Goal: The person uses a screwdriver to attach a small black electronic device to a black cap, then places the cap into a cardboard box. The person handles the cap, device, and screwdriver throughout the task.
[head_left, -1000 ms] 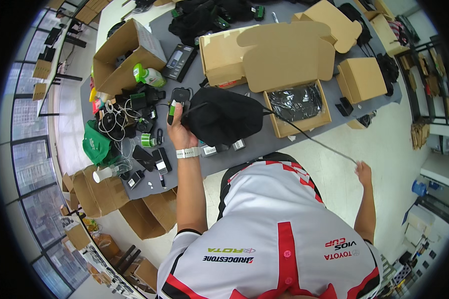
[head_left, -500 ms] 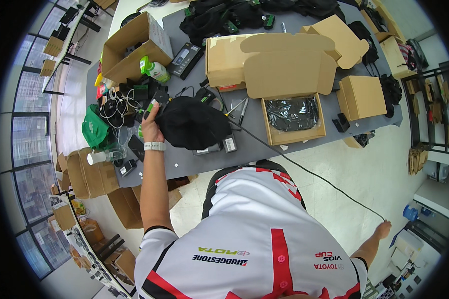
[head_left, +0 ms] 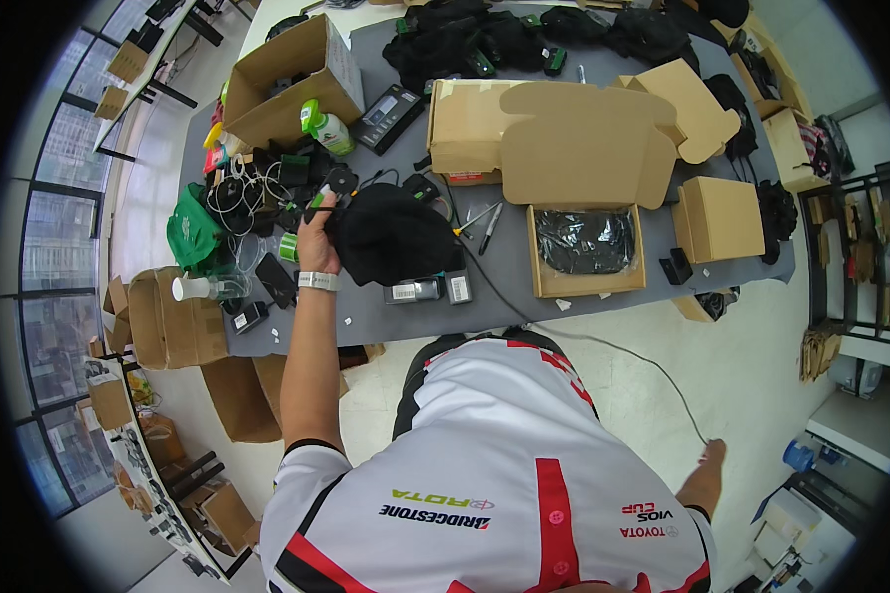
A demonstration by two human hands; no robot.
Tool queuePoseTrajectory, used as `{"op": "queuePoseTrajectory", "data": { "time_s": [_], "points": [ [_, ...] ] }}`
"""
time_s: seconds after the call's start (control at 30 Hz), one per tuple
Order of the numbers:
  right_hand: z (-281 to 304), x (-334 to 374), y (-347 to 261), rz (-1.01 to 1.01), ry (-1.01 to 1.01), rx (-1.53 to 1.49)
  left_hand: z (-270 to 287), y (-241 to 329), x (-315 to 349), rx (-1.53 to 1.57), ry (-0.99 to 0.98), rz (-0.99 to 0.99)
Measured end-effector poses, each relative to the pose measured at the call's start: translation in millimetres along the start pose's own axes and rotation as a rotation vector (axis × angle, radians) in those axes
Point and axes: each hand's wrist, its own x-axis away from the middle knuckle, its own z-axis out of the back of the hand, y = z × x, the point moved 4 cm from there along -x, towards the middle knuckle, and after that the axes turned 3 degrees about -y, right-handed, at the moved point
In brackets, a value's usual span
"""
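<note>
My left hand [head_left: 318, 245] grips the near-left edge of a black cap [head_left: 398, 237], above the grey-covered table. A small black device with a green part [head_left: 334, 184] sits at the cap's edge by my fingers. From the cap's side a long dark cable [head_left: 603, 341] runs over the table edge to the lower right. My right hand [head_left: 712, 455], far out to the right, is closed on the cable's far stretch; the cable's tip is hidden. Just below the cap lie small dark boxes with white labels [head_left: 458, 288].
An open cardboard box [head_left: 583, 285] holds a plastic-wrapped black item. Other cartons [head_left: 719, 219], a green-topped spray bottle [head_left: 328, 128], tangled white cables [head_left: 242, 193] and a clear bottle [head_left: 213, 288] surround the cap. Black caps with green parts [head_left: 475, 44] line the far edge.
My right hand has moved inward, to the left, and the cable now hangs slacker and more curved. My left hand still holds the cap. The whole view has shifted slightly.
</note>
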Motion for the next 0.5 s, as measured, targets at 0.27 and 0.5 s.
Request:
{"op": "queuePoseTrajectory", "data": {
  "time_s": [0.27, 0.5],
  "points": [
    [-168, 89, -174, 0.919, 0.273, 0.578, -63, -33, 45, 0.128, -0.131, 0.204],
    [-138, 550, -410, 1.780, -0.437, -0.495, -108, -48, 87, 0.055, -0.248, 0.331]
  ]
}}
